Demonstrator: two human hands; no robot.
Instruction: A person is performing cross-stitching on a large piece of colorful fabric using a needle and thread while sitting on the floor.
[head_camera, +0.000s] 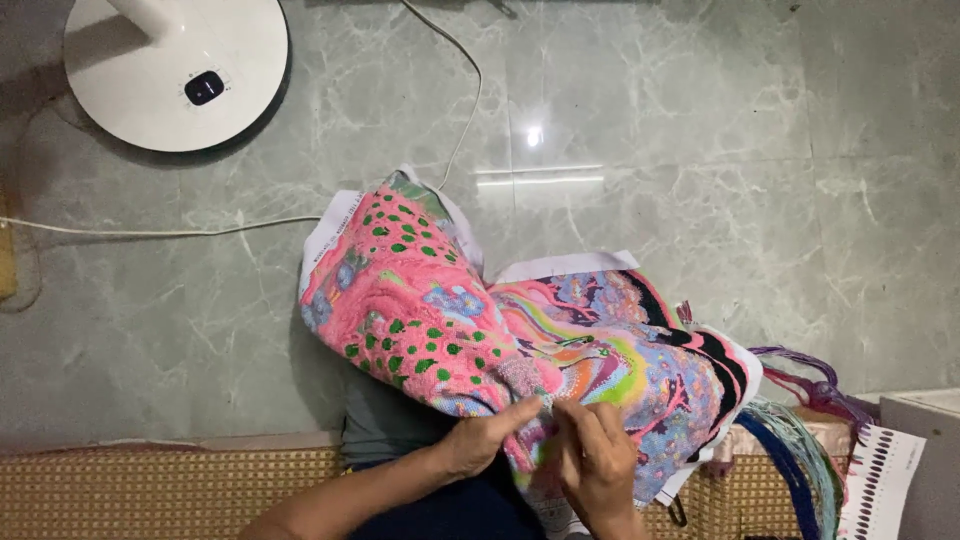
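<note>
Clearly I bunch the embroidered cloth (520, 340) over my lap so the spot being stitched sits close, left hand (480, 440) pinching its fold while right hand (598, 455) closes fingertips on, presumably, a needle too small to see.

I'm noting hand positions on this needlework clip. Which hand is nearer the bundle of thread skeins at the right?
Right. The right hand rests on the embroidered canvas, on the side toward the thread skeins; the left hand is farther off, beyond the right one.
</note>
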